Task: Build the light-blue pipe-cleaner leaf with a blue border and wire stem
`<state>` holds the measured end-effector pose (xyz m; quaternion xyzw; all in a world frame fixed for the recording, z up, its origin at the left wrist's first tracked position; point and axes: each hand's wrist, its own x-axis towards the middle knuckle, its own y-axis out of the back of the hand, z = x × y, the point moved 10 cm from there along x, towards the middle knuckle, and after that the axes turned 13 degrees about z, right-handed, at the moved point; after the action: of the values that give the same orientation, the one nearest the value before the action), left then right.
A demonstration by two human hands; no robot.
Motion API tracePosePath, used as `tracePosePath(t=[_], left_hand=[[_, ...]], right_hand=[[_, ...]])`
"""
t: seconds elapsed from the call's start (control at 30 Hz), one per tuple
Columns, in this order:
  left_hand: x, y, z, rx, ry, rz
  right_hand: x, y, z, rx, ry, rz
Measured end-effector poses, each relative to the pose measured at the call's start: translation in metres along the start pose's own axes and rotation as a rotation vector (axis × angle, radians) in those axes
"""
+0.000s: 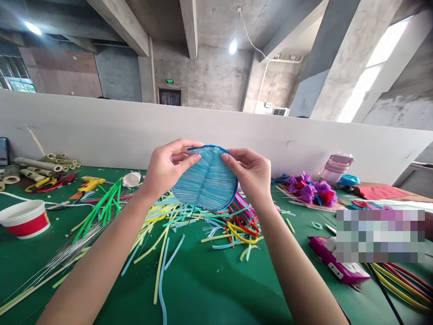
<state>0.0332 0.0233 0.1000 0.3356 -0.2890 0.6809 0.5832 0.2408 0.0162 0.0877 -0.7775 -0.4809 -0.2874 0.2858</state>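
Note:
Between my two hands is a round, pale blue leaf-like piece (203, 180) with fine ribs and a darker centre line. A dark blue cord (233, 195) runs along its top and right edge. My left hand (172, 160) pinches the upper left rim, thumb in front, where a short end of the cord sticks out. On the upper right rim, my right hand (249, 168) pinches the piece and cord between thumb and fingers. The piece is held upright above the table; its back is hidden.
Cut coloured tubes (162, 253) and thin wires (72, 243) litter the green table (216, 289). At left are a paper cup (25, 219), a yellow glue gun (90, 184) and bamboo pieces (40, 164). Purple fabric flowers (316, 192), a pink bottle (336, 169) and a tissue pack (338, 264) lie right.

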Motion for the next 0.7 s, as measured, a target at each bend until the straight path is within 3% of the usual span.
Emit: tracePosePath(t=[0.7], left_hand=[[-0.0019,-0.0016,0.0036,-0.005,-0.013,-0.005]], right_hand=[[0.0008,0.0006,-0.0012,-0.011,-0.01,0.005]])
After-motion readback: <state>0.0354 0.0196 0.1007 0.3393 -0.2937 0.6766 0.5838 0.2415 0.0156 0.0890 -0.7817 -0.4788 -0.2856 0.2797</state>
